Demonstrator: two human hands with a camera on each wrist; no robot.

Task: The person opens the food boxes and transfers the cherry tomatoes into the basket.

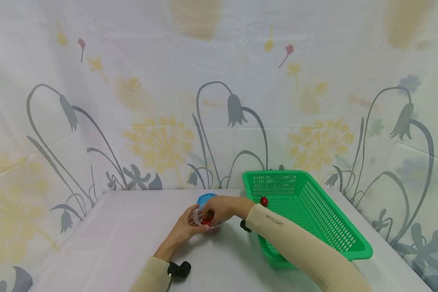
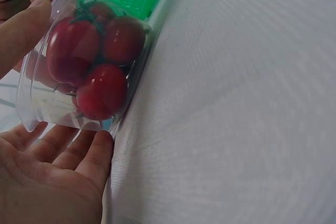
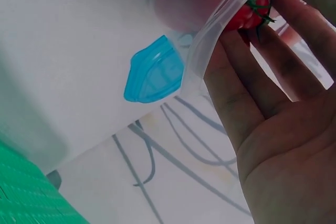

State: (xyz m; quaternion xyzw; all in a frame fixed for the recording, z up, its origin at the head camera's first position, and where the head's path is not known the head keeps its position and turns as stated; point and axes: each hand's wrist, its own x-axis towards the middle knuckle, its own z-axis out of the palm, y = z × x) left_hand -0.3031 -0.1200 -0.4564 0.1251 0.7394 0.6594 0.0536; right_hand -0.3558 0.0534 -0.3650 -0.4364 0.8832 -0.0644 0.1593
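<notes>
Tub: I'm seeing the clear tub sitting low over the surface, left of the basket; whether its base is touching down I'm not able to tell.
Tomatoes: several tomatoes are lying inside the tub, crowding against its wall; one loose tomato is resting in the basket.
Left hand: my left hand is gripping the tub, its thumb pressing near the rim and its fingers bracing the opposite side.
Right hand: the fingers of my right hand are lying inside the mouth, touching a stemmed tomato; I'm not able to tell whether they are gripping it or just resting there.
Tub handling: I'm judging it light, thin-walled and slick, likely flexing under a squeeze, so I'm favouring a gentle hold just under the rim.
Tomato handling: I'm expecting firm, smooth, easily bruised skins; I'm preferring soft contact round the widest part, sparing the stem.
Direction: the tub's mouth is facing up, its base facing the surface; which side is running longer I'm not able to tell. The tomatoes are looking roundish, showing no clear long axis; the touched one's stem is facing the right palm.
Lid: a blue lid is lying just beyond the tub.
</notes>
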